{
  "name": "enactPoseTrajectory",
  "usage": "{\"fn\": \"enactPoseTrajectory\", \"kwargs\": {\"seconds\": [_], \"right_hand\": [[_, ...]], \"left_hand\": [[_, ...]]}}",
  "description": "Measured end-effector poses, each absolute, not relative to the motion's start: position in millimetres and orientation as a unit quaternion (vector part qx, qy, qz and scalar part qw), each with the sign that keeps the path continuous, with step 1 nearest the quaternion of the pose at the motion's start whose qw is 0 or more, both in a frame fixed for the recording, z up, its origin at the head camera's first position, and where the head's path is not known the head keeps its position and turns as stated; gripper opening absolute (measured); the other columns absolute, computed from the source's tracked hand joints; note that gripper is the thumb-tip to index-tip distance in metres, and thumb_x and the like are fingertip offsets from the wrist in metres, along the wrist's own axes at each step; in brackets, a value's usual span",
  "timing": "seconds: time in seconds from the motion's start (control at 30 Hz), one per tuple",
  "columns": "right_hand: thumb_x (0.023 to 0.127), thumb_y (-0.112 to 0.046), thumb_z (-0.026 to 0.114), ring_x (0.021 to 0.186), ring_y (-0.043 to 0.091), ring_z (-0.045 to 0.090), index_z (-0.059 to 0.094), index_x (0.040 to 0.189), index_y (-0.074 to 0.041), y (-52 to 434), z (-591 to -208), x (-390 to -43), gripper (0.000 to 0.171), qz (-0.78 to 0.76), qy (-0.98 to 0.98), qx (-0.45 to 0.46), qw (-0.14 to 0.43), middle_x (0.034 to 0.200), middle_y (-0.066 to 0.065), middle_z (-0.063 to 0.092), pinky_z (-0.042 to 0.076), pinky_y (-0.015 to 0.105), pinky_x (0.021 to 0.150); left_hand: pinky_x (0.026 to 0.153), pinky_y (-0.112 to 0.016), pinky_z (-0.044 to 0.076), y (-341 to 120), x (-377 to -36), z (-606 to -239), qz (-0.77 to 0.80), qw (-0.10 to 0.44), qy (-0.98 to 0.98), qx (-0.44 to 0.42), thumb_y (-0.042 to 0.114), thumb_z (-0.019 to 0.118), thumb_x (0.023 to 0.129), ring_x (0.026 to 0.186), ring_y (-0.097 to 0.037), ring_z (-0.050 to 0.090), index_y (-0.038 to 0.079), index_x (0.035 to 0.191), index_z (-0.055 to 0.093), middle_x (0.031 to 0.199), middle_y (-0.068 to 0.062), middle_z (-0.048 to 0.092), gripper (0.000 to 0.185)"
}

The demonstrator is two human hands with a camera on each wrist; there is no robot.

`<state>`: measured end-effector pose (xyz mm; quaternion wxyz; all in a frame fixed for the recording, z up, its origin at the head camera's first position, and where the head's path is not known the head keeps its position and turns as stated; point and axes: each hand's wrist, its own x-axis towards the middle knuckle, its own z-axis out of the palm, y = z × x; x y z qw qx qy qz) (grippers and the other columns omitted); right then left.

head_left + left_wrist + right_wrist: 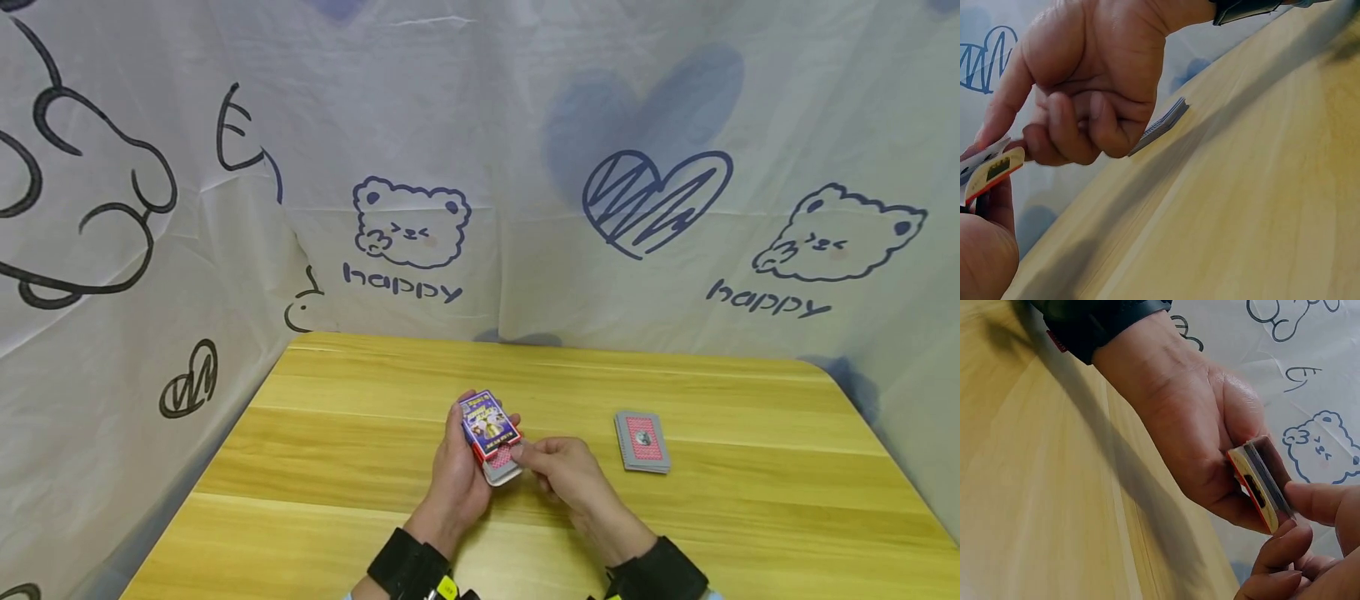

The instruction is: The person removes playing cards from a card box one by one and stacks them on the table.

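My left hand [456,479] grips a purple, red-edged playing card box [487,417] above the table. Red-backed playing cards [501,465] stick out of the box's near end, over a pale end flap [999,167]. With thumb and index finger, my right hand [572,473] pinches the cards at their right edge. Its other fingers curl in, as the left wrist view shows. Seen from the right wrist, the cards [1267,478] lie edge-on beside the flap. Most of the cards inside are hidden by the box.
A second stack of red-backed cards [643,442] lies on the wooden table [337,433], right of my hands. White cloth [525,250] with bear and heart drawings hangs behind the table and along its left side. Both wrists wear black bands [408,562].
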<state>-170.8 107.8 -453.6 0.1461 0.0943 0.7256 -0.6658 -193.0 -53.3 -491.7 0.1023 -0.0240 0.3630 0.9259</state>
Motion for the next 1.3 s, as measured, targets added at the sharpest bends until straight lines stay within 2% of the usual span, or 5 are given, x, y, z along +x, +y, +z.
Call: {"fn": "enactPoseTrajectory", "kwargs": {"seconds": [0.1, 0.47, 0.77, 1.0, 1.3], "right_hand": [[0.093, -0.026, 0.081, 0.056, 0.011, 0.043, 0.067, 0.077, -0.003, 109, -453, -171, 0.031, -0.659, 0.731, 0.093, 0.149, 0.064, -0.002, 0.052, 0.032, 0.023, 0.05], [0.092, -0.016, 0.074, 0.053, 0.009, 0.04, 0.07, 0.082, -0.002, 116, -446, -170, 0.017, -0.63, 0.747, 0.01, 0.21, 0.058, -0.004, 0.049, 0.029, 0.023, 0.049], [0.096, -0.025, 0.078, 0.055, 0.011, 0.041, 0.077, 0.09, 0.0, 111, -449, -169, 0.026, -0.602, 0.787, 0.028, 0.135, 0.062, -0.004, 0.052, 0.031, 0.022, 0.048], [0.092, -0.015, 0.078, 0.052, 0.009, 0.04, 0.075, 0.087, 0.004, 120, -449, -170, 0.02, -0.606, 0.776, -0.012, 0.173, 0.055, -0.005, 0.047, 0.032, 0.021, 0.049], [0.1, -0.014, 0.071, 0.056, 0.01, 0.043, 0.075, 0.095, 0.008, 149, -439, -179, 0.023, -0.599, 0.778, -0.064, 0.179, 0.059, -0.005, 0.051, 0.035, 0.022, 0.052]], "left_hand": [[0.103, -0.043, 0.057, -56, -194, -492, 0.924, 0.102, 0.369, -0.026, 0.054, 0.021, 0.114, 0.128, -0.025, 0.062, 0.033, 0.157, 0.029, 0.161, -0.016, 0.033, 0.049], [0.102, -0.043, 0.057, -67, -201, -492, 0.921, 0.077, 0.375, -0.074, 0.061, 0.025, 0.111, 0.123, -0.024, 0.064, 0.026, 0.161, 0.028, 0.154, -0.013, 0.043, 0.061], [0.101, -0.042, 0.057, -65, -198, -493, 0.914, 0.113, 0.387, -0.054, 0.062, 0.021, 0.111, 0.126, -0.024, 0.062, 0.03, 0.164, 0.024, 0.16, -0.019, 0.038, 0.062], [0.101, -0.041, 0.057, -65, -201, -493, 0.917, 0.085, 0.385, -0.062, 0.061, 0.024, 0.111, 0.122, -0.024, 0.064, 0.026, 0.162, 0.026, 0.157, -0.016, 0.041, 0.062], [0.098, -0.044, 0.06, -67, -205, -495, 0.924, 0.056, 0.365, -0.1, 0.061, 0.023, 0.111, 0.119, -0.026, 0.066, 0.02, 0.16, 0.026, 0.156, -0.024, 0.039, 0.064]]}}
